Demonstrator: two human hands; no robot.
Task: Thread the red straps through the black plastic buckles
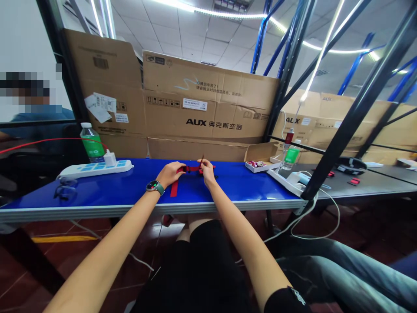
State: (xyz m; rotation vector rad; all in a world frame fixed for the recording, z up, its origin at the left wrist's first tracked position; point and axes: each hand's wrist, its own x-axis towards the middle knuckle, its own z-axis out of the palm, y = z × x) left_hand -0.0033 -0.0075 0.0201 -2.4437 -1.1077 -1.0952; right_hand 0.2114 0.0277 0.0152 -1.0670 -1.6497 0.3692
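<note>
A red strap (175,186) lies across the blue table (130,191), one end hanging toward the front edge. My left hand (170,173), with a watch on its wrist, is closed on the strap's upper part. My right hand (206,169) pinches the strap's other end, where a small dark piece sticks up between the fingers. Both hands rest on the table's middle, close together.
A white power strip (94,168) with a plugged charger and a green-labelled bottle (92,143) stand at the left. Clear glasses (65,189) lie near the front left. A small open cardboard box (260,157) sits at the right. Cardboard walls stand behind. Another person's legs (342,269) are at the right.
</note>
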